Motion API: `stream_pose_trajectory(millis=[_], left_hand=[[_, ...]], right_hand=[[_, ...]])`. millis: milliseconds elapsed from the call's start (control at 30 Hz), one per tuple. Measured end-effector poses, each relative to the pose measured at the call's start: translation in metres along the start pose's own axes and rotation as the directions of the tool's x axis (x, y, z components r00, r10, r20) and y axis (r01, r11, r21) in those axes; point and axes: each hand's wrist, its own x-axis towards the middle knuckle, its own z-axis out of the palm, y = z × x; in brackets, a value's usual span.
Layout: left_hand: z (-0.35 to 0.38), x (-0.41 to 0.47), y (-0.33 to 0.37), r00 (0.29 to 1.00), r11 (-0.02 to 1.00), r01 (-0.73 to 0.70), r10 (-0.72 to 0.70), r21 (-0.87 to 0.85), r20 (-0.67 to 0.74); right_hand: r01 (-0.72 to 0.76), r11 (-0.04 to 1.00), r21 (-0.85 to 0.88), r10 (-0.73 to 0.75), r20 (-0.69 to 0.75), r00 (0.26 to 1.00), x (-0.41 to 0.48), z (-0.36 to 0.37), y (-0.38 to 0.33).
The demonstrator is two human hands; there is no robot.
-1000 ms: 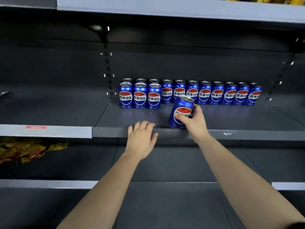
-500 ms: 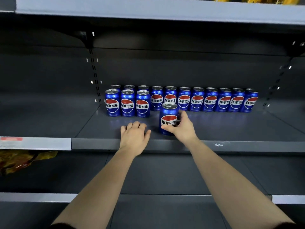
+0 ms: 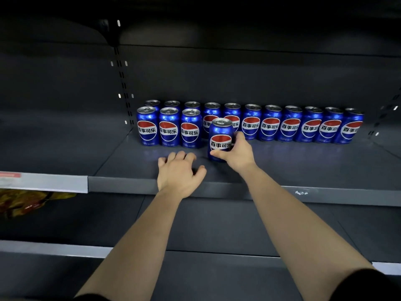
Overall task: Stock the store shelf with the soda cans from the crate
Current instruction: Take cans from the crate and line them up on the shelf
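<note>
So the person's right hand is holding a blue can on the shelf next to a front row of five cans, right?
In the head view the front row holds three cans, not five. The right hand does hold the blue can on the shelf next to it.

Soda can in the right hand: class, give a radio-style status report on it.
Right hand grips soda can, upright. Left hand flat on shelf, holding nothing. Front row of three cans just left of it; nothing between.

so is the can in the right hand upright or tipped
Upright. The can the right hand grips has its lid facing up and its logo level; its base looks set on the shelf.
</note>
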Motion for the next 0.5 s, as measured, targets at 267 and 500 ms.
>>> stream_pose_trajectory(millis=[267,500], left_hand=[[0.007,0.001,0.000,0.996,0.999,0.049,-0.049,0.001,-0.073],[0.007,0.001,0.000,0.996,0.999,0.051,-0.050,0.002,-0.073]], right_hand=[[-0.011,0.997,0.078,0.011,0.000,1.000,0.006,0.008,0.014],[-0.025,0.999,0.024,0.024,0.027,0.999,0.013,0.012,0.017]])
